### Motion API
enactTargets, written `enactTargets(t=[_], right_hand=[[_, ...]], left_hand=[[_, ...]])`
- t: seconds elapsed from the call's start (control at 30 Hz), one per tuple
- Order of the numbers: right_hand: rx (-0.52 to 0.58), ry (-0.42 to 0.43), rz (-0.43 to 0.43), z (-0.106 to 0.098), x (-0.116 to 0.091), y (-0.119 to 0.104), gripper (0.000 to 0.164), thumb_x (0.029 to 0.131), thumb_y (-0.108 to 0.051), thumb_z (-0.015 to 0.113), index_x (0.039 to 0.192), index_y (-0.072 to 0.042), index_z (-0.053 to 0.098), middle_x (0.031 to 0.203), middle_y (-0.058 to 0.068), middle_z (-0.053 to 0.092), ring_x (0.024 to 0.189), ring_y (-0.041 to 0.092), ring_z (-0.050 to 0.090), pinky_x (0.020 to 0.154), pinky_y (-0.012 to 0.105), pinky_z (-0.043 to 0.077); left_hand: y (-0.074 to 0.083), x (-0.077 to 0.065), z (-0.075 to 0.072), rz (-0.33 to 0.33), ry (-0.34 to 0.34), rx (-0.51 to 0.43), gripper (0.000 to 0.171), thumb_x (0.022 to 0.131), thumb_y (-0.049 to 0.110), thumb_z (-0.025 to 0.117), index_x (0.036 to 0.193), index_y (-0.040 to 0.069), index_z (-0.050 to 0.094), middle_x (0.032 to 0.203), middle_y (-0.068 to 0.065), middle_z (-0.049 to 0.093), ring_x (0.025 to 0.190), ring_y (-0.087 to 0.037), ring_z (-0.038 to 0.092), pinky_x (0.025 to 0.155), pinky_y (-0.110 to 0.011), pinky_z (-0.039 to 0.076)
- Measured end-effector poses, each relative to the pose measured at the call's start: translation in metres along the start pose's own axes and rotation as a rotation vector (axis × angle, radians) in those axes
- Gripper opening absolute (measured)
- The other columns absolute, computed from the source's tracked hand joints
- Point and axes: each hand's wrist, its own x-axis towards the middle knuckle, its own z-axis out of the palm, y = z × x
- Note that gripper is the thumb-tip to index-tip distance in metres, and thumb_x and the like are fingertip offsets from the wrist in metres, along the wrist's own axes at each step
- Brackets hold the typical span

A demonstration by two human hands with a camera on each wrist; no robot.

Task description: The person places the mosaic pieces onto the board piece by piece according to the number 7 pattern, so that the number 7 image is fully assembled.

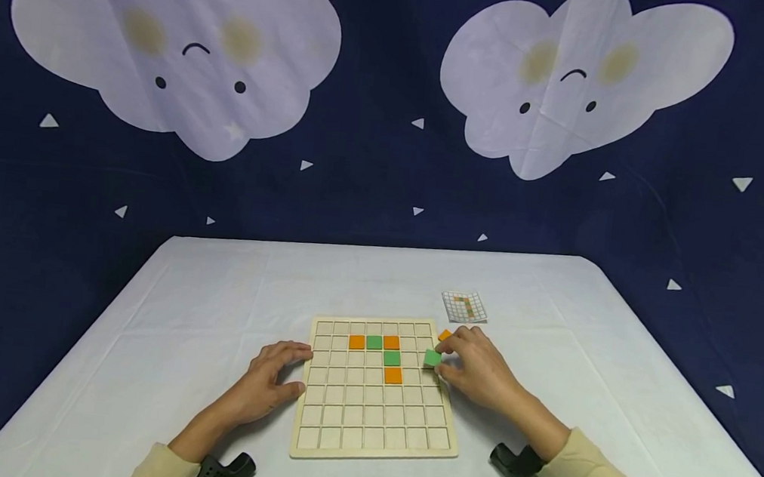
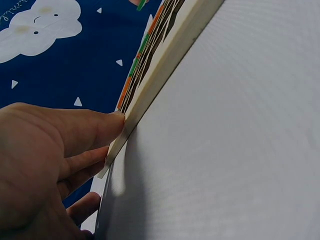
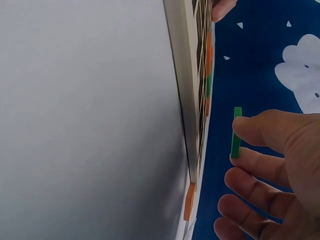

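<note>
A square wooden grid board [image 1: 373,456] lies on the table. Set in its cells are several orange and green square tiles: three in a row, orange, green [image 1: 374,342], orange, then green and orange [image 1: 393,376] below the right one. My left hand [image 1: 267,381] rests against the board's left edge, thumb and fingers spread and touching it. Between thumb and index finger, my right hand [image 1: 485,369] pinches a green tile [image 3: 236,135], held above the board's right edge. A loose orange tile [image 3: 189,202] lies on the table beside that edge, partly hidden by the right hand in the head view.
A small printed card [image 1: 465,306] with a coloured grid pattern lies behind the board, to the right. White cloth covers the table [image 1: 234,286]. A dark blue backdrop [image 1: 372,192] with clouds and triangles hangs behind. Each wrist wears a black camera [image 1: 515,461].
</note>
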Motion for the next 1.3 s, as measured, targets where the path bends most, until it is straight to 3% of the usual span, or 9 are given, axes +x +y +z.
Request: enactTargets(t=[0.67,1.3], right_hand=[[0.027,-0.014,-0.023,0.004,-0.004,-0.013,0.021,0.073,-0.021,0.076,0.093,-0.015,0.071,0.092,-0.007,0.061,0.081,0.007,0.042,0.069,0.024,0.037],[0.044,-0.077,-0.12,0.012,-0.01,-0.031,0.023,0.074,-0.025,0.076,0.094,-0.015,0.07,0.088,-0.008,0.058,0.08,0.006,0.039,0.068,0.023,0.035]], left_hand=[[-0.002,0.0,0.0,0.0,-0.005,0.007,0.047,0.08,0.007,0.069,0.125,0.006,0.057,0.137,-0.009,0.049,0.136,-0.034,0.028,0.108,-0.058,0.01],[-0.001,0.0,0.001,-0.016,-0.01,0.002,0.048,0.081,0.007,0.069,0.127,0.006,0.056,0.138,-0.009,0.048,0.136,-0.034,0.027,0.107,-0.056,0.011]])
